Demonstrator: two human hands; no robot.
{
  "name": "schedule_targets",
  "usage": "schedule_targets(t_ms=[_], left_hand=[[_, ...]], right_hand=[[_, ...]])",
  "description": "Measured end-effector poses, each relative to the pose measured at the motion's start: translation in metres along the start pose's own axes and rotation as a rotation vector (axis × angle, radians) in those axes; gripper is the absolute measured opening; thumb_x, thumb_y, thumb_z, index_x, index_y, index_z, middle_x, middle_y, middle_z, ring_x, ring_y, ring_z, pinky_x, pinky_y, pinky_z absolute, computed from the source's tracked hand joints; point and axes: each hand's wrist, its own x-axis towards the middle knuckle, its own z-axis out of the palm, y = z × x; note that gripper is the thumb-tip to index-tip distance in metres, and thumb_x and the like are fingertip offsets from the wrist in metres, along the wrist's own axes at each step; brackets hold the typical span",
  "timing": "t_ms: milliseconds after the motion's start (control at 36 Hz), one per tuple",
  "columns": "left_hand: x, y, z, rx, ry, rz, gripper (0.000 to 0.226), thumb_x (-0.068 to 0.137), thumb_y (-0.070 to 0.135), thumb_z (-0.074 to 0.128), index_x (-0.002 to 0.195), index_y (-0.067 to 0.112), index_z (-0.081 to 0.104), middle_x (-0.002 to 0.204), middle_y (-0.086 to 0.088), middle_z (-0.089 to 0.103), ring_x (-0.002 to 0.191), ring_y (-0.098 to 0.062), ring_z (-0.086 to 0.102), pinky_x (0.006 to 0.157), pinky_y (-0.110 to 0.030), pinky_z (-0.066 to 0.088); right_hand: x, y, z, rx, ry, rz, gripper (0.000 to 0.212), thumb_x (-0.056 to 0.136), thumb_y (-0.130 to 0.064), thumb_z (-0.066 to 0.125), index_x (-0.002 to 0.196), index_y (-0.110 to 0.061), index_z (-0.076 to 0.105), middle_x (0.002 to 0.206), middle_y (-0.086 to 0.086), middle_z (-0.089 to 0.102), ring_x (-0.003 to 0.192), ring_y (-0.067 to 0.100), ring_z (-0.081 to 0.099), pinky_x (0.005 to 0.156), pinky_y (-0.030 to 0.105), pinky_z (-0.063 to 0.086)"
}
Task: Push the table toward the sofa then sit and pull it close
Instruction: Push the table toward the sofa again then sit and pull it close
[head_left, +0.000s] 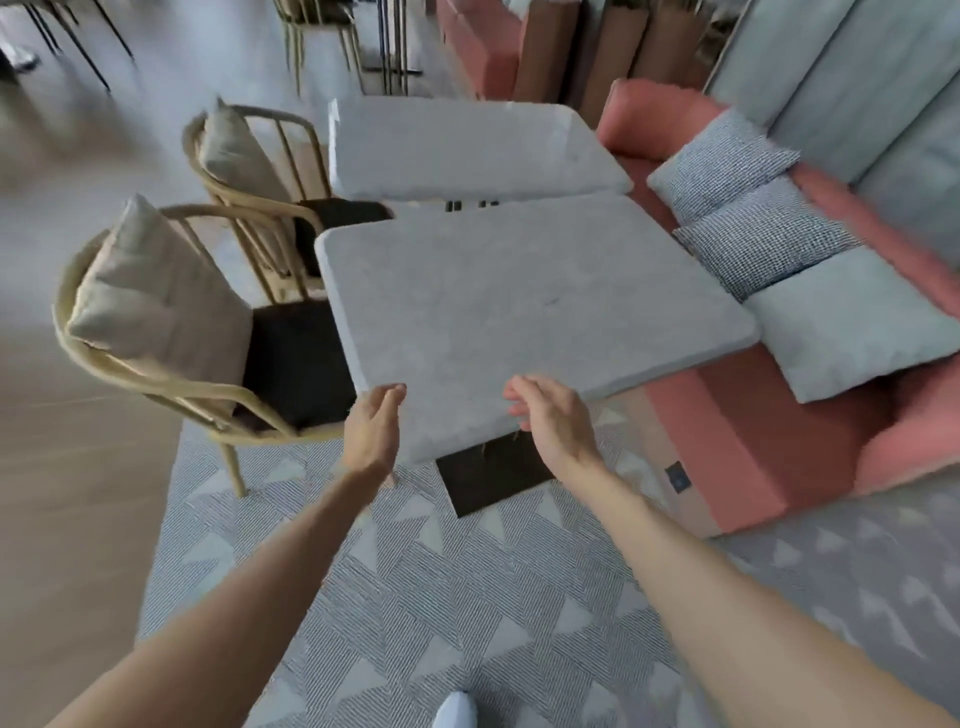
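A grey marble-look table (519, 306) with a dark base (493, 478) stands in front of me, its right edge hanging over the pink sofa (737, 447). My left hand (371, 428) reaches to the near left corner of the tabletop, fingers straight and touching or almost touching the edge. My right hand (550, 415) is at the near edge, fingers relaxed and slightly bent, holding nothing. The frame is blurred by motion.
A second matching table (467, 145) stands behind the first. Two rattan chairs (171, 332) with beige cushions sit on the left. Checked cushions (748, 208) and a pale cushion (852, 327) lie on the sofa. A patterned rug (415, 597) covers the floor.
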Motion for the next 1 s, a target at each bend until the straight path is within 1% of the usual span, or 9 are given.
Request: schedule_targets(t_ms=[83,139,194,278,361,472,611,778,1000], left_hand=[[0.029,-0.019,0.005,0.146,0.047,0.06,0.046,0.09,0.038,0.045,0.116,0.011,0.071,0.116,-0.005,0.065,0.11,-0.018,0.056,0.088,-0.029,0.038],[0.045,-0.033,0.012,0.209,0.047,0.07,0.05,0.087,0.04,0.043,0.117,0.01,0.071,0.122,-0.007,0.065,0.116,-0.023,0.056,0.096,-0.034,0.041],[0.061,-0.049,0.022,0.291,0.023,0.095,0.045,0.095,0.036,0.044,0.124,0.009,0.066,0.136,-0.01,0.059,0.125,-0.026,0.051,0.108,-0.041,0.038],[0.084,-0.077,0.043,0.535,-0.031,0.157,0.047,0.103,0.035,0.041,0.141,0.01,0.051,0.154,-0.007,0.042,0.141,-0.023,0.035,0.116,-0.038,0.025],[0.1,-0.097,0.064,0.674,-0.04,0.214,0.054,0.103,0.038,0.039,0.149,0.011,0.039,0.16,-0.006,0.031,0.147,-0.023,0.026,0.119,-0.039,0.019],[0.107,-0.117,0.087,0.881,0.091,0.284,0.056,0.1,0.034,0.041,0.149,0.006,0.038,0.159,-0.008,0.034,0.148,-0.024,0.025,0.123,-0.039,0.009],[0.108,-0.125,0.101,0.938,0.251,0.329,0.054,0.093,0.033,0.046,0.139,0.004,0.05,0.148,-0.012,0.049,0.14,-0.028,0.04,0.12,-0.042,0.02],[0.108,-0.124,0.103,1.026,0.243,0.334,0.054,0.093,0.027,0.05,0.14,0.0,0.05,0.148,-0.017,0.049,0.139,-0.033,0.042,0.119,-0.047,0.023],[0.107,-0.124,0.103,1.02,0.294,0.375,0.061,0.092,0.033,0.03,0.138,-0.001,0.052,0.146,-0.018,0.05,0.138,-0.034,0.042,0.119,-0.045,0.022]], right_hand=[[0.036,0.025,0.019,-0.132,-0.083,-0.024,0.049,0.084,-0.05,0.046,0.089,-0.006,0.066,0.086,0.004,0.071,0.088,0.026,0.065,0.075,0.033,0.05],[0.058,0.043,0.034,-0.242,-0.167,-0.03,0.036,0.09,-0.048,0.047,0.093,-0.018,0.066,0.09,-0.009,0.068,0.09,0.015,0.063,0.07,0.026,0.042],[0.079,0.063,0.047,-0.385,-0.25,-0.084,0.036,0.095,-0.044,0.046,0.112,-0.019,0.065,0.114,-0.003,0.065,0.109,0.017,0.059,0.085,0.029,0.041],[0.116,0.091,0.068,-0.686,-0.318,-0.26,0.044,0.099,-0.04,0.043,0.13,-0.012,0.056,0.14,0.004,0.052,0.131,0.022,0.046,0.107,0.036,0.035],[0.146,0.107,0.09,-0.881,-0.273,-0.422,0.05,0.099,-0.041,0.042,0.139,-0.012,0.049,0.152,0.007,0.042,0.138,0.025,0.039,0.112,0.04,0.03],[0.173,0.126,0.118,-1.02,-0.224,-0.561,0.054,0.098,-0.041,0.043,0.142,-0.01,0.045,0.155,0.012,0.039,0.142,0.027,0.036,0.117,0.044,0.022],[0.175,0.147,0.134,-0.999,-0.065,-0.608,0.052,0.092,-0.036,0.042,0.135,-0.008,0.052,0.148,0.012,0.047,0.139,0.03,0.041,0.117,0.049,0.026],[0.175,0.15,0.136,-1.036,-0.05,-0.639,0.053,0.091,-0.034,0.038,0.135,-0.009,0.051,0.149,0.013,0.046,0.138,0.031,0.042,0.117,0.049,0.024],[0.178,0.153,0.137,-1.051,0.013,-0.704,0.049,0.089,-0.037,0.038,0.128,-0.012,0.054,0.144,0.012,0.049,0.132,0.03,0.045,0.112,0.047,0.028]])
